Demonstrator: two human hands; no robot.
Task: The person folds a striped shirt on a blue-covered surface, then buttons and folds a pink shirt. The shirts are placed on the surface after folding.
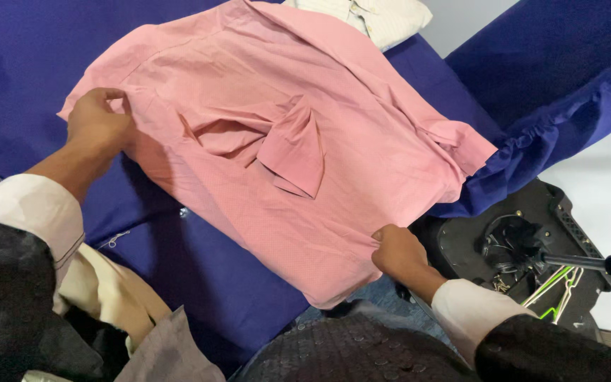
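Head view, close, steeply down over table [8, 42]

No packages, labels, signs or screens in view.

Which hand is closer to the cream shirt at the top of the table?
The left hand. It grips the pink shirt at its far left edge, partway up toward the cream shirt. The right hand pinches the pink shirt's near edge, much farther from it.
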